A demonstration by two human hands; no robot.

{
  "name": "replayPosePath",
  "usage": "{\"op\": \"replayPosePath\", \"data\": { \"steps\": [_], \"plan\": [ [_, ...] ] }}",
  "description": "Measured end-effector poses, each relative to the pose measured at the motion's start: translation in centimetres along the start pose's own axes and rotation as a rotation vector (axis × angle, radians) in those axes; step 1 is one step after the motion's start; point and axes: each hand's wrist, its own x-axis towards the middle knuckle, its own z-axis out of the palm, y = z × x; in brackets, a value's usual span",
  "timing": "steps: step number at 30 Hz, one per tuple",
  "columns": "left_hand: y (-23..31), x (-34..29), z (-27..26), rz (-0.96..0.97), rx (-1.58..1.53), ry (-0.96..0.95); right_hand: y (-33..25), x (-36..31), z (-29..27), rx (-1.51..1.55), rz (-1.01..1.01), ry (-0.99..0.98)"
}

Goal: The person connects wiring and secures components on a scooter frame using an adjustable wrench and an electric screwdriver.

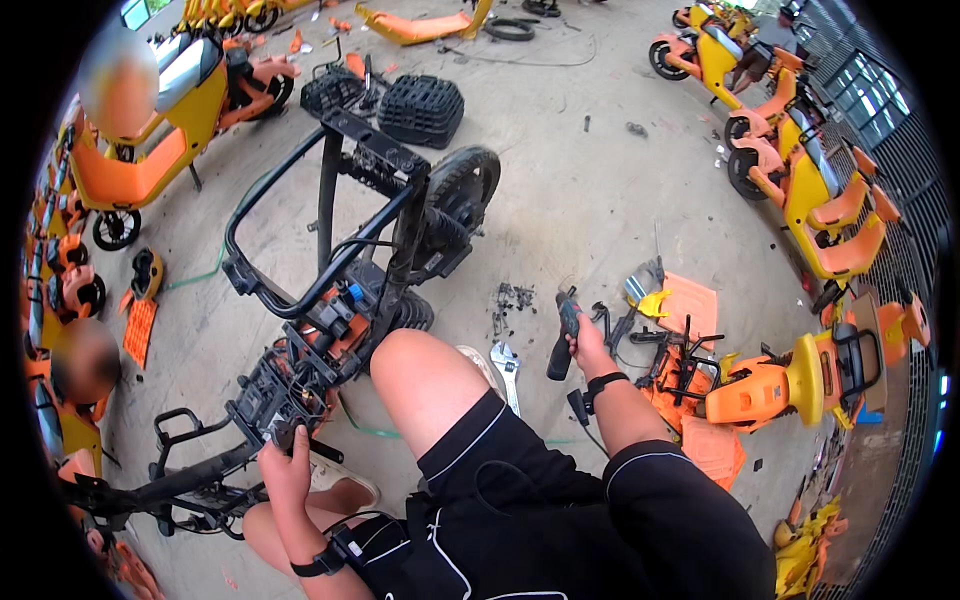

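Crouching, the left hand (285, 470) is pinching the stripped scooter frame (330, 300) at seven o'clock, while the right hand (585, 345), closed around a power screwdriver (563, 335) at three o'clock, should arrive squarely.

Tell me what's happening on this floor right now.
A person crouches beside a stripped black scooter frame lying on the concrete floor. Their left hand grips the frame's lower end near its exposed wiring, while the right hand holds a power screwdriver off to the side. A wrench and loose screws lie by the knee. Orange and yellow scooters and panels stand around.
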Motion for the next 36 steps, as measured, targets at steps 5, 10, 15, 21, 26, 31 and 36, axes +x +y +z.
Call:
{"op": "replayPosePath", "data": {
  "steps": [5,10,15,21,26,31,36],
  "plan": [
    [-1.3,2.2,-0.4,-0.083,0.012,0.021,-14.0,-10.4,1.0,0.083,-0.071,-0.256],
    [-1.3,2.9,0.8,-0.041,0.032,0.022,-30.0,-24.8,-3.1,0.171,-0.418,-0.756],
    [-0.6,3.1,1.1,0.059,0.084,-0.036,-32.0,-30.5,-2.7,0.235,-1.240,-0.868],
    [0.2,2.5,0.7,0.058,0.191,-0.082,-24.4,-29.3,3.4,0.457,-0.726,-1.346],
    [0.6,2.1,1.2,0.117,0.157,-0.102,-17.1,-27.1,8.0,0.339,-0.454,-1.034],
    [0.2,1.7,1.2,0.105,0.192,-0.125,-15.7,-24.8,9.8,0.345,-0.307,-0.723],
    [0.5,1.7,0.7,0.095,0.174,-0.133,-18.0,-24.9,8.1,0.430,-0.545,-0.570]
  ]
}}
